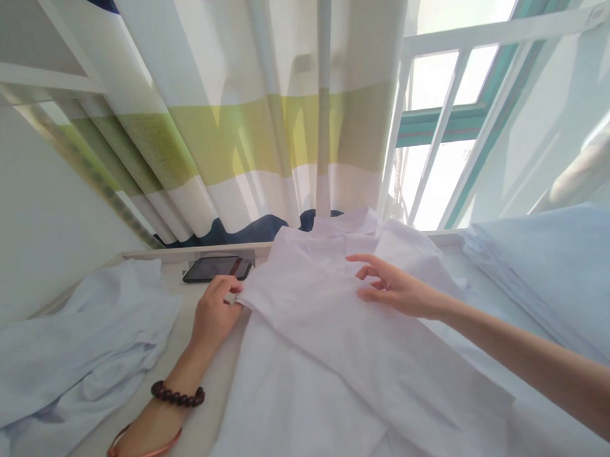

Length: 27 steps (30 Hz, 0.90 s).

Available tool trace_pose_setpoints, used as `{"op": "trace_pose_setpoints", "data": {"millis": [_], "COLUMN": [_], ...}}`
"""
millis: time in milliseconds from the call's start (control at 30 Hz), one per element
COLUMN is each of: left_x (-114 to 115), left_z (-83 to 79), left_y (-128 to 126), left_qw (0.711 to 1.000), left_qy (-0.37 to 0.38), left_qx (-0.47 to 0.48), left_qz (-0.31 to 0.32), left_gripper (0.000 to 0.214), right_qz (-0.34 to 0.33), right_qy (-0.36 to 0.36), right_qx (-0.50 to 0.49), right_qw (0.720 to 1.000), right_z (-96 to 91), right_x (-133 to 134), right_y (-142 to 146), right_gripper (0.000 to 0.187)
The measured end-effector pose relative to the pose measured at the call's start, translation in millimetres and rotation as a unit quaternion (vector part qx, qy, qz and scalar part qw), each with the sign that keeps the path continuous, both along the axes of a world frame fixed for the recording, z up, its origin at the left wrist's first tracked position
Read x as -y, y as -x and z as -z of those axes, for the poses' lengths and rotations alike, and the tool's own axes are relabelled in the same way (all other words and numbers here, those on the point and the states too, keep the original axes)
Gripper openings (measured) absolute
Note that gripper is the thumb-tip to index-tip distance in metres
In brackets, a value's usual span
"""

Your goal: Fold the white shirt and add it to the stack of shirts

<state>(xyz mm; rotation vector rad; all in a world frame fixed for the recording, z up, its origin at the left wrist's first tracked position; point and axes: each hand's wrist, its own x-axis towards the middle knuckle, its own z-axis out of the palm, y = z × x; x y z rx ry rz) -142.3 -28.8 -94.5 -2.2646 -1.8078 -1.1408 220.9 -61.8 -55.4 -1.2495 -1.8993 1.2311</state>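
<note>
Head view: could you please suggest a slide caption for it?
Left hand grips the folded edge of a white shirt; right hand, open, reaches over it; dark phone nearby.

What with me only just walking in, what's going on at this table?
A person has a white shirt spread on the table. The left hand pinches the shirt's edge beside a dark phone, while the right hand, held open, reaches over the shirt below the collar. A crumpled pale blue garment lies to the left and a pale blue stack to the right.
</note>
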Motion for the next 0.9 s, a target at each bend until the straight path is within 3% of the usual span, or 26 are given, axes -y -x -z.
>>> {"op": "trace_pose_setpoints", "data": {"millis": [67, 233, 333, 400, 467, 567, 633, 767, 900], "left_x": [4, 13, 17, 16, 11, -10, -31, -82, -127], "left_z": [-2.1, -4.0, -11.7, -23.9, -40.2, -62.0, -68.0, -58.5, -48.9], "left_y": [5, 17, 30, 36, 34, 3, -29, -83, -91], "left_qw": [0.995, 0.949, 0.947, 0.93, 0.92, 0.954, 0.961, 0.963, 0.974], "left_qy": [0.022, 0.192, 0.248, 0.317, 0.351, 0.247, 0.213, 0.219, 0.205], "left_qx": [-0.087, -0.225, -0.204, -0.176, -0.162, -0.171, -0.174, -0.149, -0.082], "left_qz": [-0.041, -0.106, -0.025, 0.052, 0.066, -0.019, -0.035, -0.058, -0.039], "left_gripper": [0.013, 0.016, 0.019, 0.041, 0.056, 0.04, 0.033, 0.053, 0.052], "right_qz": [0.01, 0.029, 0.021, 0.019, 0.001, -0.04, -0.037, -0.016, -0.032], "right_qy": [0.039, 0.102, 0.129, 0.143, 0.138, 0.122, 0.124, 0.116, 0.085], "right_qx": [-0.023, 0.011, 0.055, 0.088, 0.122, 0.142, 0.127, 0.083, 0.092], "right_qw": [0.999, 0.994, 0.99, 0.986, 0.983, 0.981, 0.984, 0.99, 0.992], "right_z": [2.6, 12.9, 17.1, 16.9, 15.1, 13.0, 12.5, 11.4, 12.0], "right_x": [6, 22, 29, 31, 31, 30, 30, 34, 39], "right_y": [-2, -10, -17, -20, -20, -16, -13, -9, -13], "right_gripper": [0.057, 0.044, 0.044, 0.047, 0.04, 0.031, 0.037, 0.054, 0.03]}}
